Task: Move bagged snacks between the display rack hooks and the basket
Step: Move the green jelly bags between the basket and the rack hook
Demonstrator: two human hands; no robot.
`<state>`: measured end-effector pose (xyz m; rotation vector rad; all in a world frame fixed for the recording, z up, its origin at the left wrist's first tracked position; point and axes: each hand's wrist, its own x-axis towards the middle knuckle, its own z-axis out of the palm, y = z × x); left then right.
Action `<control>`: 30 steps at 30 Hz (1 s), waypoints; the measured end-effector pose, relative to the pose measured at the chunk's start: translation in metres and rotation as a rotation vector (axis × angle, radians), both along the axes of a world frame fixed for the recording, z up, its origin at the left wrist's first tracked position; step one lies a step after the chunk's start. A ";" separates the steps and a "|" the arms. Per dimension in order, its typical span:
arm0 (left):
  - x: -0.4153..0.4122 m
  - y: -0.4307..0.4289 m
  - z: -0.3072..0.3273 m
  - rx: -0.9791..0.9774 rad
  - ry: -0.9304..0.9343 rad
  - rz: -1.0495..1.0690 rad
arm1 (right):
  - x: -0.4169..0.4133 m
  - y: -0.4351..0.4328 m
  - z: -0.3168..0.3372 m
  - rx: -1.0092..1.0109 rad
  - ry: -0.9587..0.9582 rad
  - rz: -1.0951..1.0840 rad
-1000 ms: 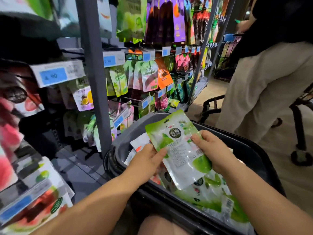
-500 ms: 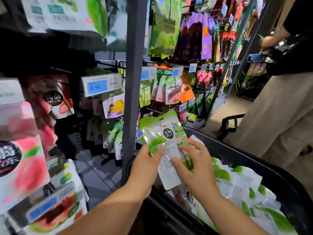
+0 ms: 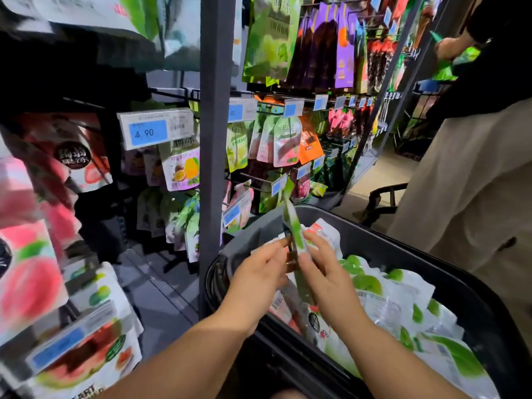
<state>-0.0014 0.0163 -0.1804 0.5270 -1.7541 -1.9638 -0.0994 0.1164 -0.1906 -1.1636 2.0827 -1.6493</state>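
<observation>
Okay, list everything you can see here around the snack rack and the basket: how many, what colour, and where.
green snack bag: one, green and white, edge-on above the basket, between both hands
basket: one, black, lower right
bagged snacks: many, white and green, piled in the basket
rack post: one, grey, upright at centre
hanging bags: many, green, purple, orange and pink, hung right of the post
4.90 price tag: one, white with a blue label, left of the post
other person: one, beige trousers and dark top, right edge
left hand: one, pinches the bag's left side
right hand: one, holds the bag's right side
</observation>
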 end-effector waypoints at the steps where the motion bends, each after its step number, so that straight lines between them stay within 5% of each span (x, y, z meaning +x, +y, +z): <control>1: 0.002 0.001 0.000 -0.061 -0.026 -0.021 | 0.000 0.001 0.001 -0.027 -0.074 0.018; 5: 0.006 -0.001 0.000 -0.254 -0.089 -0.027 | -0.006 0.006 0.000 -0.107 -0.304 0.063; 15: 0.003 -0.010 -0.020 -0.240 -0.174 0.221 | -0.016 0.013 0.009 -0.348 -0.742 0.041; 19: 0.001 -0.013 -0.017 0.010 -0.058 0.136 | -0.018 0.017 0.015 -0.384 -0.816 0.147; 23: -0.001 -0.006 -0.018 0.218 0.102 -0.128 | -0.024 0.026 0.019 -0.136 -0.522 0.143; 26: -0.002 -0.009 -0.026 0.117 0.109 -0.034 | -0.054 0.048 0.018 0.200 -0.049 -0.038; 30: -0.002 -0.012 -0.029 0.132 0.151 0.035 | -0.104 0.085 0.008 0.715 0.168 -0.156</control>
